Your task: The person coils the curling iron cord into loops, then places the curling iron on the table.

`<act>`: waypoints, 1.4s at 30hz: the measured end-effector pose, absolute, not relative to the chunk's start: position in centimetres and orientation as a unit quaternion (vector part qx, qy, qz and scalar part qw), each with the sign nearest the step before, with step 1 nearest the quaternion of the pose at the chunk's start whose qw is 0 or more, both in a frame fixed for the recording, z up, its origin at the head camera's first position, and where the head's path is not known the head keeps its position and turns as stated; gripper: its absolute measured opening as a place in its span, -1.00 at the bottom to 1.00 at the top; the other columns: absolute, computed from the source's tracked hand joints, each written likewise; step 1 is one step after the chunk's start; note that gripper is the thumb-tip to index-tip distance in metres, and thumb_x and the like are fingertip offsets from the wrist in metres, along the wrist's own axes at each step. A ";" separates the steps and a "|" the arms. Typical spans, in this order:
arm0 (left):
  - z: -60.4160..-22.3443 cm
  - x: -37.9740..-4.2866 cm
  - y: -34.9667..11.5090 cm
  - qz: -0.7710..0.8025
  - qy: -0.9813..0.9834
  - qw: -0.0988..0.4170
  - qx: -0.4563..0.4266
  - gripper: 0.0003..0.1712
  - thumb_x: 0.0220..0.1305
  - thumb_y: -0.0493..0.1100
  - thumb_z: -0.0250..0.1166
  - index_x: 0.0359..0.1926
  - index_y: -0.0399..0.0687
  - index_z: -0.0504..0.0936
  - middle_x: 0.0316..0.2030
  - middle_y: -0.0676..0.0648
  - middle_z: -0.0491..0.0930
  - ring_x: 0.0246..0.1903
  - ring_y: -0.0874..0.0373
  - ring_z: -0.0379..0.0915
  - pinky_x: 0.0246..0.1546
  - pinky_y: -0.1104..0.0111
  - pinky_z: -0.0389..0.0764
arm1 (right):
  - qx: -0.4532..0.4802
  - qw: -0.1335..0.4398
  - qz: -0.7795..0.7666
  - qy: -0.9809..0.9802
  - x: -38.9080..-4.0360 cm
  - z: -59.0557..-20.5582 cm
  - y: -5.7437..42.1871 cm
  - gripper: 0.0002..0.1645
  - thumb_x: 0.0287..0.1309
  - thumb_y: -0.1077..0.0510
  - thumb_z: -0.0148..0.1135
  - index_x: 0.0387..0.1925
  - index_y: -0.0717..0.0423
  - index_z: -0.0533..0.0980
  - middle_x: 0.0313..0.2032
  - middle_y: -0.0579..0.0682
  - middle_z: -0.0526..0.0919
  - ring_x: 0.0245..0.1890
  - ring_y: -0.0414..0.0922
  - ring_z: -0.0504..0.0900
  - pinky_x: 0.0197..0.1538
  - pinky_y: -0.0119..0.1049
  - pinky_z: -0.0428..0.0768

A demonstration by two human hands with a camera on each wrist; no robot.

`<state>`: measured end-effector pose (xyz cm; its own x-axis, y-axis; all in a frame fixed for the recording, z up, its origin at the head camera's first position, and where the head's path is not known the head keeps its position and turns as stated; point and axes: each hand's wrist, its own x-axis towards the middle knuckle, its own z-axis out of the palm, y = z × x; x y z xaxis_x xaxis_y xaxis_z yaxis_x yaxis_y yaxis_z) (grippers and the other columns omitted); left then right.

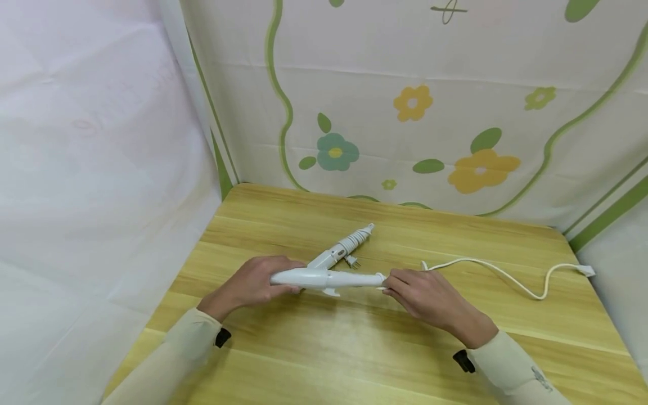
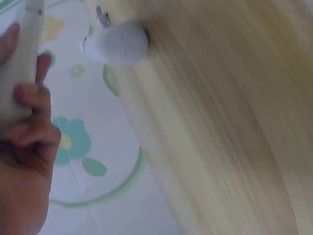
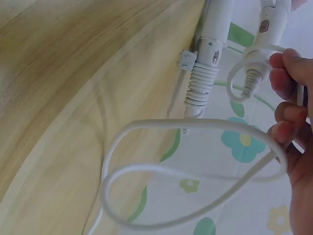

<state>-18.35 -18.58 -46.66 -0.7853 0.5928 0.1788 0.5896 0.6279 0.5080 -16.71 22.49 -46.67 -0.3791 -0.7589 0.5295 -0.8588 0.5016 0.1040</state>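
Note:
My left hand (image 1: 260, 278) grips the thick rounded end of a white curling iron (image 1: 349, 279), which lies nearly level over the table. With its thumb and fingers, my right hand (image 1: 425, 295) pinches the white cord (image 3: 205, 122) close to the handle end. The right wrist view shows one loose turn of this cord about the handle's tail, and wide loops hanging below the hand. Behind the held iron, a second white curling iron (image 1: 324, 260) rests on the table, its cord (image 3: 200, 85) coiled tightly round its handle and its plug (image 1: 352, 261) beside it.
The held iron's cord trails right across the wooden table (image 1: 329, 360) to a white plug (image 1: 586, 270) near the right edge. A white cloth with flowers (image 1: 374, 56) hangs along the back edge. Plain white cloth (image 1: 91, 169) stands at the left.

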 end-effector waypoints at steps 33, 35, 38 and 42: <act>-47.9 -17.2 -17.4 0.522 0.806 0.082 0.268 -0.49 0.36 -0.16 0.55 0.31 -0.01 0.75 0.17 -0.13 0.80 -0.16 0.15 0.64 -0.15 0.31 0.65 | 0.441 0.272 0.115 -0.847 -16.4 -49.6 20.1 -0.34 0.81 -0.12 -0.36 -0.16 0.13 0.61 -0.37 -0.06 0.65 -0.45 -0.22 0.61 -0.45 -0.29 0.63; -48.1 -17.1 -17.4 0.506 0.819 0.052 0.266 -0.50 0.36 -0.12 0.56 0.30 0.02 0.76 0.15 -0.10 0.81 -0.20 0.17 0.62 -0.20 0.32 0.63 | 0.433 0.259 0.112 -0.856 -16.3 -49.4 20.0 -0.31 0.81 -0.14 -0.38 -0.16 0.12 0.62 -0.35 -0.07 0.68 -0.52 -0.24 0.58 -0.53 -0.34 0.58; -48.3 -17.0 -17.4 0.474 0.840 0.005 0.264 -0.49 0.36 -0.06 0.57 0.30 0.09 0.76 0.15 -0.05 0.82 -0.19 0.17 0.64 -0.20 0.31 0.63 | 0.424 0.247 0.096 -0.866 -16.2 -48.9 20.2 -0.31 0.81 -0.16 -0.41 -0.21 0.07 0.57 -0.51 -0.18 0.54 -0.66 -0.36 0.33 -0.66 -0.46 0.33; -48.3 -16.9 -17.8 0.428 0.869 -0.050 0.245 -0.48 0.36 0.00 0.57 0.32 0.17 0.75 0.16 0.00 0.81 -0.08 0.14 0.71 -0.11 0.22 0.68 | 0.413 0.245 0.077 -0.873 -16.1 -48.0 20.6 -0.34 0.81 -0.16 -0.38 -0.30 0.05 0.50 -0.62 -0.27 0.19 -0.63 -0.41 0.02 -0.63 -0.53 0.01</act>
